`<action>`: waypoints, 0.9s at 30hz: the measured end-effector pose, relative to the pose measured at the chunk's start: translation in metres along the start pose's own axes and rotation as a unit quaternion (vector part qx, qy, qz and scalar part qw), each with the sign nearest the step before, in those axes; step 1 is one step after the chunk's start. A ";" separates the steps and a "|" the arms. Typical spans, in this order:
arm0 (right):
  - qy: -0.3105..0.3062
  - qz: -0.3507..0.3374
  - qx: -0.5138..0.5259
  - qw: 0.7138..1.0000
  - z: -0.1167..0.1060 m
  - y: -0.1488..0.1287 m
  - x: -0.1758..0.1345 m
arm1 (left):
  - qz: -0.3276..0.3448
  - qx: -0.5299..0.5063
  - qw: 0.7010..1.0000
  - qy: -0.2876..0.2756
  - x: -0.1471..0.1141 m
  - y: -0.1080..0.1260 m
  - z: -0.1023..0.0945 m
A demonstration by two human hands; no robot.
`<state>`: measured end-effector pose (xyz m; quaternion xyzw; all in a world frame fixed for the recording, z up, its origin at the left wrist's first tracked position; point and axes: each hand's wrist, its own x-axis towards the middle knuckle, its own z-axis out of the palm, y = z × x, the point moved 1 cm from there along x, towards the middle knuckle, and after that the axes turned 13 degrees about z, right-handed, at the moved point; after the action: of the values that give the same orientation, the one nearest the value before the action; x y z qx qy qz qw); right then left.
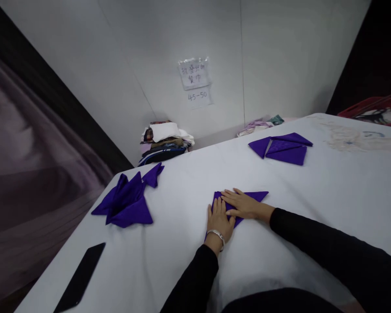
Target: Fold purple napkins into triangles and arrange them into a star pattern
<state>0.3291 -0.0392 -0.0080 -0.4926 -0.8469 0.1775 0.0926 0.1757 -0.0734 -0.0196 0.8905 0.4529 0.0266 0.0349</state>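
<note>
A purple cloth napkin [254,196], folded into a pointed shape, lies flat on the white-covered table [182,261] in front of me. My left hand [220,221], with a silver bangle at the wrist, presses flat on its left part, fingers stretched out. From the right, my right hand [243,204] lies flat across its upper middle with fingers extended. Both hands hide much of the cloth between them. Farther left sits a purple napkin folded into standing points [127,202], a small purple folded piece [153,175] beside it. Another folded purple napkin [286,148] rests at the back right.
A black phone-like slab [81,276] lies near the table's left edge. Beyond the far edge are a stack of folded cloths [166,141] and more fabric [256,126] against the wall. A red basket [374,104] is at the far right.
</note>
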 end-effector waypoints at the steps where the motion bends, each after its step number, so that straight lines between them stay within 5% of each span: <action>1: 0.002 0.000 -0.003 1.000 0.002 0.002 0.000 | 0.002 -0.002 1.000 -0.002 -0.001 -0.001 0.000; 5: 0.011 -0.003 -0.024 1.000 0.008 0.004 0.000 | -0.018 -0.004 1.000 0.000 -0.024 -0.013 -0.006; 12: 0.028 -0.010 -0.054 0.998 0.016 0.012 0.001 | -0.122 0.021 0.992 -0.024 -0.119 -0.051 -0.017; 16: 0.036 -0.020 -0.069 0.997 0.020 0.017 0.002 | -0.148 -0.009 0.989 0.025 -0.157 -0.061 -0.016; 22: 0.037 -0.016 -0.077 0.996 0.022 0.019 0.002 | -0.093 -0.111 0.966 0.214 -0.153 -0.038 -0.017; 27: 0.030 -0.012 -0.079 0.996 0.022 0.020 0.003 | -0.083 -0.159 0.946 0.270 -0.136 -0.018 -0.020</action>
<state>0.3364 -0.0326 -0.0362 -0.4933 -0.8610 0.0935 0.0809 0.0799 -0.1717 -0.0038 0.7922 0.5074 0.3348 0.0544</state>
